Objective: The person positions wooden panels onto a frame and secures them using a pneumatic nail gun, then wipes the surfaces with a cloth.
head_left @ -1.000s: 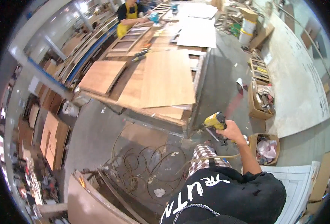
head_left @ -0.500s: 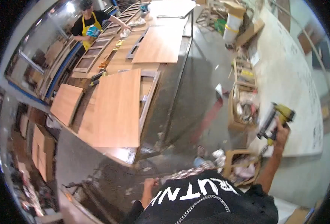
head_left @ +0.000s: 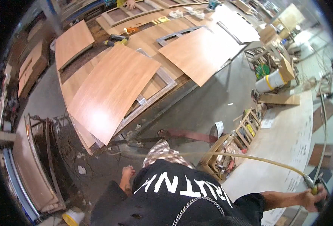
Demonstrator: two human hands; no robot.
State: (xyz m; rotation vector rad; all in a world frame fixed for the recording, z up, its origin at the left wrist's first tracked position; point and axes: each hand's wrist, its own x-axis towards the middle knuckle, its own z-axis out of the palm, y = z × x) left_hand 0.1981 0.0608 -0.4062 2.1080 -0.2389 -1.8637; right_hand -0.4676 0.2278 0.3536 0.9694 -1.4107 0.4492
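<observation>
My right hand [head_left: 309, 199] is stretched far out to the right, fingers wrapped round a nail gun [head_left: 320, 194]. Only part of this dark and yellow-green tool shows near the rim of the picture. A yellowish air hose [head_left: 262, 158] joins it and curves away leftward across the front of my body. At my left side hangs my left hand [head_left: 127, 174], its fingers curled; whether they hold anything is hidden. Ahead of me a wood panel [head_left: 113, 86] lies over a wooden frame [head_left: 157, 88] on the workbench, with a second panel [head_left: 200, 52] beyond it.
Another yellow-green tool [head_left: 115, 40] lies on the bench near a smaller board [head_left: 74, 43]. A co-worker's hand [head_left: 130, 4] rests at the far side. To my right are a cardboard box [head_left: 221, 156], a wooden crate [head_left: 247, 128], a large pale sheet [head_left: 287, 128] and a white bucket [head_left: 270, 81].
My view has turned right and moved nearer the bench. My right hand has swung outward to the right and lower with the nail gun, and the hose now stretches across in front of me.
</observation>
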